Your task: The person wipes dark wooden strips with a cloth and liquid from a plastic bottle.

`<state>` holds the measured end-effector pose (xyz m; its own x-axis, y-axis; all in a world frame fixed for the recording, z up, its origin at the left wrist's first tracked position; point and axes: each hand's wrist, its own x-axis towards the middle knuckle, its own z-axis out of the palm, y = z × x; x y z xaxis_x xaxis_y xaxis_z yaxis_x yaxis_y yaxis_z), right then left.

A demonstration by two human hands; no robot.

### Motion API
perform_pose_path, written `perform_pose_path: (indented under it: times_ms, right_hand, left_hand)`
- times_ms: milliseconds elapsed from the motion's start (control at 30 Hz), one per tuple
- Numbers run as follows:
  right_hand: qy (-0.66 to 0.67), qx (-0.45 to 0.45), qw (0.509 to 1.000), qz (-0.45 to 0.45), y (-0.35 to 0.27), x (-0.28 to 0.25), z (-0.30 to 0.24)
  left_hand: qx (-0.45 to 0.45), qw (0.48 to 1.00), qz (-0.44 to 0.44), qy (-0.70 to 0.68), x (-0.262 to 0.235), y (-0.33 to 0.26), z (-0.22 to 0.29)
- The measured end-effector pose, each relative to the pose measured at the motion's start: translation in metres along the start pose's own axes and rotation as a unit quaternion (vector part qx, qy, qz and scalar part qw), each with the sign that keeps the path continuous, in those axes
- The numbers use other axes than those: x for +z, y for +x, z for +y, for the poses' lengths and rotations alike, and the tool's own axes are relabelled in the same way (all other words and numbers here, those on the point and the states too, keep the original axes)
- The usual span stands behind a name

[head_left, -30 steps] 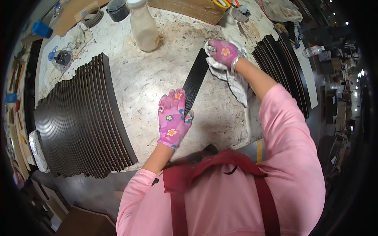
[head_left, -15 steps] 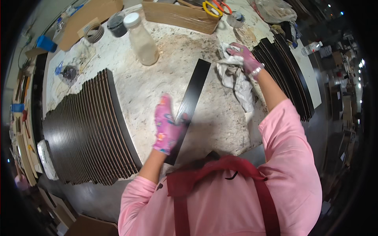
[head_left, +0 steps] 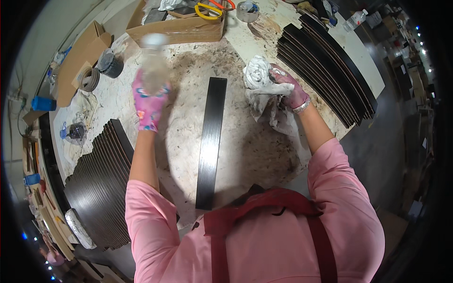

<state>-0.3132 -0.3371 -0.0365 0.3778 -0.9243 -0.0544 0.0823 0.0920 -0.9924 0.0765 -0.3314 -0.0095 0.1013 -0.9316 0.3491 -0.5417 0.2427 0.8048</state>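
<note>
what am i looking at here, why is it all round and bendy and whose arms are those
It is one picture from a wide fisheye camera on a person's head, looking down, so straight edges curve. The pink-sleeved arms are that person's own. The left hand, in a flowered glove, grips a blurred clear bottle. The right hand clutches a white rag. Between them a long black strip lies on the stained worktable. Stacks of similar dark strips sit at the left and right, with a cardboard box at the far edge.
</note>
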Motion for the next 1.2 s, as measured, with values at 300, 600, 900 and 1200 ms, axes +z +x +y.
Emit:
perform_pose_path:
  times_ms: [300, 600, 900, 1200]
  right_hand:
    - [0.239, 0.04, 0.965, -0.098, -0.011, 0.034, 0.003]
    - [0.334, 0.093, 0.938, 0.005, -0.037, 0.047, -0.003]
    - [0.369, 0.112, 0.92, -0.073, -0.05, 0.031, 0.023]
    - [0.492, 0.082, 0.863, -0.08, -0.054, 0.01, -0.018]
  left_hand:
    - [0.191, 0.878, -0.16, 0.409, 0.011, -0.039, 0.088]
    - [0.252, 0.803, -0.171, 0.512, -0.012, -0.024, 0.13]
    - [0.233, 0.821, -0.196, 0.482, -0.002, -0.033, 0.122]
    - [-0.04, 0.994, 0.066, 0.083, -0.008, -0.005, -0.004]
